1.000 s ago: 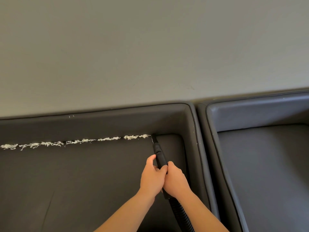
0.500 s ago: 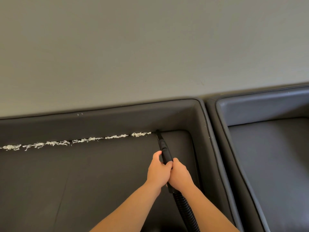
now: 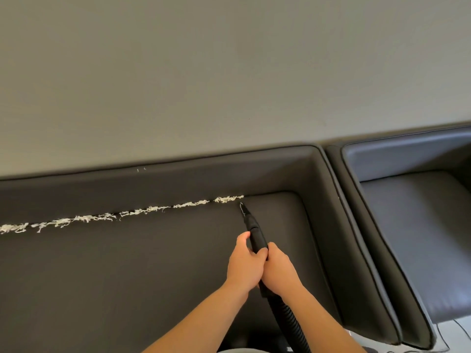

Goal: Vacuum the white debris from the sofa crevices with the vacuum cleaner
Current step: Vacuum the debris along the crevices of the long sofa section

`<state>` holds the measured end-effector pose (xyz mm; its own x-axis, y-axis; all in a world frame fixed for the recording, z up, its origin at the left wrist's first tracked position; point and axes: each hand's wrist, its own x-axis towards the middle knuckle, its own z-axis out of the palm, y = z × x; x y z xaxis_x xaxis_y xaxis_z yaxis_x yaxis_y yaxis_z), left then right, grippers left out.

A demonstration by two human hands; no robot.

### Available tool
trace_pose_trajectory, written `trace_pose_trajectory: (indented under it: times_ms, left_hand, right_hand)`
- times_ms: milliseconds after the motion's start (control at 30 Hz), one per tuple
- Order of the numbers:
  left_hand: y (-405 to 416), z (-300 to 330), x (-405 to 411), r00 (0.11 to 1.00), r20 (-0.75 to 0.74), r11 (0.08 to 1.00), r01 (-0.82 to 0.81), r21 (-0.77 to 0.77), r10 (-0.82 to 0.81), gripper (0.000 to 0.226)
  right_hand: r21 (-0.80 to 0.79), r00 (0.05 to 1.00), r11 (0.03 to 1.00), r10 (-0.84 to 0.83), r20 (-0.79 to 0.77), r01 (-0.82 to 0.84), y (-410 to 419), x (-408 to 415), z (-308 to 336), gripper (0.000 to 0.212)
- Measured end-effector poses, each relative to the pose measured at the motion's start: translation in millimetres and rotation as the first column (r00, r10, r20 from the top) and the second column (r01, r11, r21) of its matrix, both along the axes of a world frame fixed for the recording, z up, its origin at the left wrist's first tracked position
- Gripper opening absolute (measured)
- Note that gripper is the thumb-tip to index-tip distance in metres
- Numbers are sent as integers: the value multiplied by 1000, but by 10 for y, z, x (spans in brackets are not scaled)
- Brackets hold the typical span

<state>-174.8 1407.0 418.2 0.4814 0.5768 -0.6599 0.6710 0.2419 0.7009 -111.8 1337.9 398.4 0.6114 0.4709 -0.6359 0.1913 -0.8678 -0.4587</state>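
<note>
A line of white shredded debris (image 3: 132,213) lies along the crevice between the dark sofa's seat (image 3: 127,271) and its backrest, running from the left edge to just left of the nozzle tip. The black vacuum nozzle (image 3: 251,223) points up and left, its narrow tip slightly below the right end of the debris, with one white strand beside the tip. My left hand (image 3: 244,263) and my right hand (image 3: 279,270) both grip the nozzle handle side by side. A ribbed black hose (image 3: 288,319) trails down from my hands.
The sofa's right armrest (image 3: 328,200) rises just right of the nozzle. A second dark armchair (image 3: 420,225) stands against it on the right. A plain grey wall (image 3: 229,72) fills the upper half. Two tiny white flecks (image 3: 140,169) sit on the backrest top.
The nozzle tip has drawn back a little out of the crevice onto the seat; a white strand now hangs at the tip. Both hands keep their grip.
</note>
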Motion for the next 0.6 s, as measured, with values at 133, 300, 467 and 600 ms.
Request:
trace_pose_trajectory:
  times_ms: [133,300,467,600]
  left_hand:
    - [65,7,24,1000,10,1000,13,9,-13,62]
    - [49,9,184,1000,6,1000,5,-8,-5,62]
    - [97,-2,469,1000,-17,1000,21,-8,-21,63]
    - [89,-8,715,999,-29,1000,28,-7,-28,63]
  right_hand:
    - [-5,1000,1000,-19,21,20,61,-1,35,36]
    - [0,1000,1000,-28,5,28,72,174,36,30]
    - [20,998,999,-49,-35,50,101,453,22,25]
    - [19,997,998,-57,-46,58,91,680,39,26]
